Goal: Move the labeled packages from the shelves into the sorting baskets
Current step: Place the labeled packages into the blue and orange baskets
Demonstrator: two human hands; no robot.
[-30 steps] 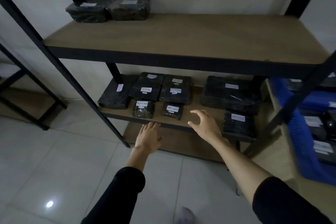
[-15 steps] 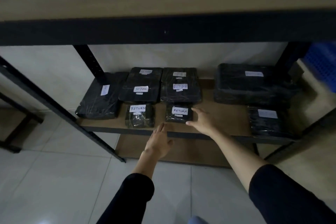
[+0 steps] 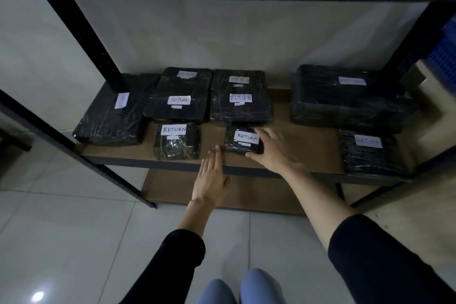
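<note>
The small black plastic-wrapped package with the white "RETURN" label (image 3: 243, 140) sits at the near edge of the brown wooden middle shelf (image 3: 296, 145), roughly centre, with its longer side running left to right. The right hand (image 3: 274, 150) is plainly the one on it: its fingers reach over the package's right end and top, the thumb hooks the near right corner, so the fingers are curled round the parcel, though in this dim light I can't be sure how firmly they grip. The package lies to the left of that palm, tucked under the fingertips.

The left hand (image 3: 212, 175) is lower and nearer, fingers straight and held together, tips just at the shelf's front lip beside the package's near left corner, holding nothing. A second small wrapped "RETURN" package (image 3: 176, 140) lies further left, apart from both hands.

To my eye the lift belongs to the right hand, with the left placed to steady the other end if needed. A blue plastic lattice basket (image 3: 441, 61) shows at the far right.
</note>
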